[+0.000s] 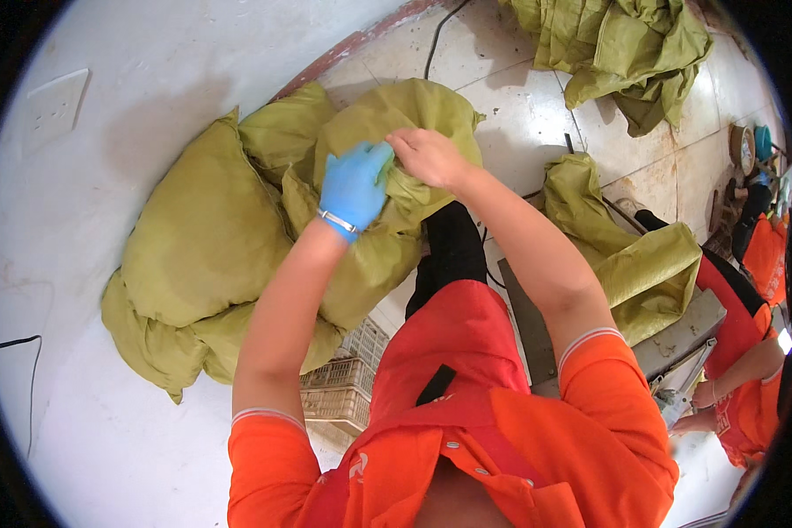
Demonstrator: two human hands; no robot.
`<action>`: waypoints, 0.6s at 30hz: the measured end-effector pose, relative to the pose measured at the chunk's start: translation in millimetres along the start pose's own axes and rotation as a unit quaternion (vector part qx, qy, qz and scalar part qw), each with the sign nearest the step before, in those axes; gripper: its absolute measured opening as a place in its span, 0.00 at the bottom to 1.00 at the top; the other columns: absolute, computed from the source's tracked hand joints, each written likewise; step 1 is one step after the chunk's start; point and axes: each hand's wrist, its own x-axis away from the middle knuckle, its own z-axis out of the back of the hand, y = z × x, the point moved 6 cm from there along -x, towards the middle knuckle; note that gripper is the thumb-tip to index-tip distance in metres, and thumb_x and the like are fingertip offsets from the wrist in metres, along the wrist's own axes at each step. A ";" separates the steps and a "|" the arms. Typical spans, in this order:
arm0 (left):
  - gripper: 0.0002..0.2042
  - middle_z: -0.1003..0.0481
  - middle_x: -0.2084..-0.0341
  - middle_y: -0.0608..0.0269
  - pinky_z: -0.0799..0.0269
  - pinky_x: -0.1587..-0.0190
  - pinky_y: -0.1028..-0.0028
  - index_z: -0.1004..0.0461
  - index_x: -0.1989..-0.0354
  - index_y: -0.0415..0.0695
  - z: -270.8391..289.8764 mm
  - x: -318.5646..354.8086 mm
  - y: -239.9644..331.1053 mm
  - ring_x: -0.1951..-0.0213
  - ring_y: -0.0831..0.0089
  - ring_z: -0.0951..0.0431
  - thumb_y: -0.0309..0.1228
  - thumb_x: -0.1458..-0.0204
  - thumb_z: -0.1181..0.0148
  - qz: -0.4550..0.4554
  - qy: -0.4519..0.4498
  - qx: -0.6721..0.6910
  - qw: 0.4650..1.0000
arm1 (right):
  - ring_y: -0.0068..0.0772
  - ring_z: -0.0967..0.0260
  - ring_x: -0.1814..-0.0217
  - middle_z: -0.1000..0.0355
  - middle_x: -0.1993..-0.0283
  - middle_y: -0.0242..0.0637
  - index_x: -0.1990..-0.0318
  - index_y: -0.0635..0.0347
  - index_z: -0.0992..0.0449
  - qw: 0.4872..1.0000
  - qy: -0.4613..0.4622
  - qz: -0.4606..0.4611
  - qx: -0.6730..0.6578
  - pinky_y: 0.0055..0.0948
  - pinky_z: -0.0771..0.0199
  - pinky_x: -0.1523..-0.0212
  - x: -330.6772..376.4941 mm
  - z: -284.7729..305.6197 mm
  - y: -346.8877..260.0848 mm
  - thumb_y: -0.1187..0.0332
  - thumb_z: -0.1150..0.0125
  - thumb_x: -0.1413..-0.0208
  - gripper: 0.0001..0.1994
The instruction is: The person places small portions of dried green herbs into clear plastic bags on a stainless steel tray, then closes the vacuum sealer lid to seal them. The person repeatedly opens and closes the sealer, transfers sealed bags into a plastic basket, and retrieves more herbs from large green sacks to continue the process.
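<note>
My left hand (352,189), in a blue glove with a band at the wrist, is closed on the gathered fabric of an olive-green woven sack (414,106). Close beside it my bare right hand (429,158) grips the same sack, its fingertips near the glove. The sack bulges around both hands, and folds of cloth hang below them. Against the wall to the left leans a full olive-green sack (202,229), with more sacks pressed under and behind it. What the sacks contain is hidden.
Stacked plastic crates (339,392) stand below the sacks. At right, a loose sack (629,255) drapes over a grey metal surface (682,330). More sacks (620,53) lie on the tiled floor at the far right. Another person in orange (748,396) works at the right edge.
</note>
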 end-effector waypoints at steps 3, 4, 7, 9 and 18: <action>0.14 0.26 0.63 0.55 0.31 0.56 0.52 0.31 0.56 0.48 -22.0 -14.4 -16.9 0.63 0.52 0.23 0.30 0.51 0.37 -0.043 0.033 -0.159 0.986 | 0.59 0.27 0.51 0.23 0.55 0.54 0.60 0.61 0.20 0.998 -0.034 -0.058 -0.012 0.49 0.29 0.47 -0.2 -14.2 16.3 0.55 0.57 0.35 0.21; 0.14 0.27 0.62 0.56 0.31 0.57 0.51 0.31 0.55 0.49 -32.9 -18.9 -20.8 0.62 0.52 0.23 0.32 0.50 0.37 -0.030 0.004 -0.187 0.982 | 0.59 0.27 0.50 0.23 0.55 0.54 0.60 0.62 0.20 0.995 -0.045 -0.083 -0.022 0.49 0.29 0.47 0.9 -15.7 20.8 0.55 0.57 0.35 0.21; 0.15 0.27 0.62 0.57 0.32 0.58 0.49 0.30 0.54 0.49 -43.8 -27.5 -27.8 0.62 0.54 0.22 0.37 0.48 0.37 -0.010 0.001 -0.180 0.984 | 0.60 0.28 0.49 0.24 0.54 0.57 0.59 0.62 0.20 0.991 -0.072 -0.094 -0.056 0.48 0.29 0.46 4.9 -8.6 24.0 0.56 0.56 0.37 0.21; 0.14 0.26 0.62 0.58 0.32 0.59 0.49 0.30 0.55 0.50 -37.9 -31.7 -26.5 0.62 0.55 0.22 0.39 0.47 0.37 0.003 0.022 -0.179 0.984 | 0.55 0.26 0.50 0.22 0.55 0.53 0.56 0.63 0.19 0.982 -0.055 -0.131 -0.124 0.45 0.29 0.47 1.3 -3.4 31.3 0.53 0.54 0.36 0.23; 0.14 0.23 0.70 0.58 0.31 0.57 0.48 0.29 0.55 0.51 -30.5 -41.7 -18.2 0.66 0.54 0.21 0.42 0.46 0.38 -0.006 0.072 -0.149 0.986 | 0.26 0.31 0.66 0.24 0.65 0.36 0.63 0.66 0.19 0.827 0.033 -0.229 -0.513 0.30 0.28 0.64 -11.5 0.8 30.1 0.61 0.32 0.42 0.14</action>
